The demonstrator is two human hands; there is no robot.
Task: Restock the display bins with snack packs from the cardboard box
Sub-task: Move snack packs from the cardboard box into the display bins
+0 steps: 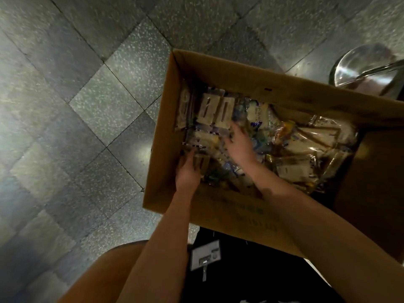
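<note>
An open cardboard box (pixel 166 136) sits on the floor in front of me, filled with several clear-wrapped snack packs (pixel 310 145) in cream, yellow and blue. Both my hands reach inside it. My left hand (pixel 188 173) is near the box's left wall, fingers curled around a small brownish snack pack (pixel 202 162). My right hand (pixel 239 143) lies flat on the packs in the middle of the box, fingers spread, gripping nothing I can see. No display bins are in view.
Grey speckled floor tiles (pixel 87 106) spread to the left and behind the box. A shiny metal stool (pixel 360 68) stands at the upper right, past the box's far wall. A badge (pixel 205 256) hangs below me against dark clothing.
</note>
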